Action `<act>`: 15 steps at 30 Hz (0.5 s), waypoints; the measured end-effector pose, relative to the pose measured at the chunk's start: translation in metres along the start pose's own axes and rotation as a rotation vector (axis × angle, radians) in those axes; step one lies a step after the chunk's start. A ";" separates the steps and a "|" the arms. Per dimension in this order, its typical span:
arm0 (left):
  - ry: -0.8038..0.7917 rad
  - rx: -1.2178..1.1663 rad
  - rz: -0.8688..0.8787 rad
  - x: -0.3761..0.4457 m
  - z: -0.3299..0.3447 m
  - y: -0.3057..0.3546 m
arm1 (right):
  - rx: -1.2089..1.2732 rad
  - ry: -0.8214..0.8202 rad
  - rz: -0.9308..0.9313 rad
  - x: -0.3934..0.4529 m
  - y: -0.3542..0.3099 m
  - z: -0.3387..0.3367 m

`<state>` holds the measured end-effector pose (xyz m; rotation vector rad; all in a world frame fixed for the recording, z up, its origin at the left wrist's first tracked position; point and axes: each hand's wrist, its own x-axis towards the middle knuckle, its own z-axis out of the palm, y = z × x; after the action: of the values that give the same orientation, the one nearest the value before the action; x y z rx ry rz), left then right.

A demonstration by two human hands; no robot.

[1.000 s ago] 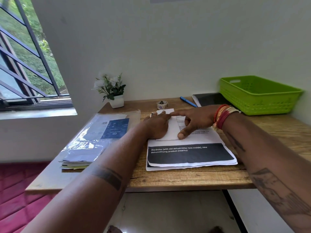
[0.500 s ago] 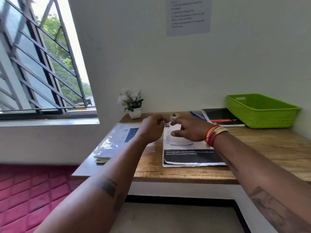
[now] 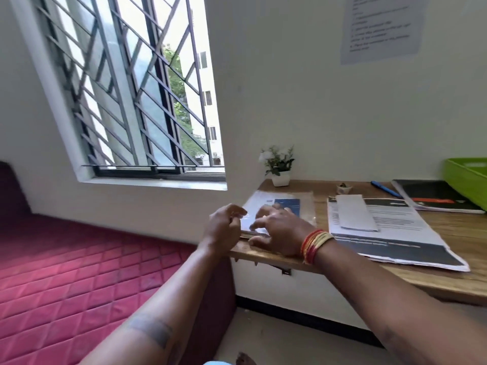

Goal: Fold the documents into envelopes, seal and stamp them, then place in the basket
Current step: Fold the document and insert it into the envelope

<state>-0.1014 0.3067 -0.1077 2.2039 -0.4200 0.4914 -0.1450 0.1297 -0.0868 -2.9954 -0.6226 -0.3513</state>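
Note:
A plastic-wrapped packet of envelopes [image 3: 283,204] lies at the left end of the wooden desk [image 3: 448,275]. My right hand [image 3: 280,231] rests on its near part with fingers spread. My left hand [image 3: 224,227] is at the packet's near left corner with fingers curled; blur hides whether it pinches the plastic. A folded white document [image 3: 354,213] lies free on the stack of printed documents [image 3: 395,241] to the right. The green basket [image 3: 466,180] stands at the far right edge of the view.
A black notebook [image 3: 437,196] and a blue pen [image 3: 386,189] lie beside the basket. A small tape roll [image 3: 344,189] and a potted plant [image 3: 279,165] stand at the back. A red mattress [image 3: 79,272] lies to the left under the barred window [image 3: 137,101].
Both hands left the folded document and moved left to the envelope packet. The head turned left and up, so the basket is now mostly out of view.

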 end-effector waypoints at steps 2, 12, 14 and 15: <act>0.007 -0.040 -0.034 -0.001 -0.001 -0.004 | 0.004 0.061 -0.005 0.002 -0.006 0.001; 0.113 -0.153 0.043 0.001 0.008 -0.003 | 0.411 0.262 0.219 0.012 -0.006 -0.006; 0.156 -0.190 0.053 0.000 0.009 -0.002 | 0.512 0.346 0.252 0.014 -0.003 -0.013; 0.177 -0.203 0.067 0.000 0.011 0.000 | 0.538 0.403 0.266 0.014 -0.002 -0.018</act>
<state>-0.0989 0.2982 -0.1144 1.9379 -0.4301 0.6459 -0.1372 0.1351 -0.0662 -2.3567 -0.2254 -0.6275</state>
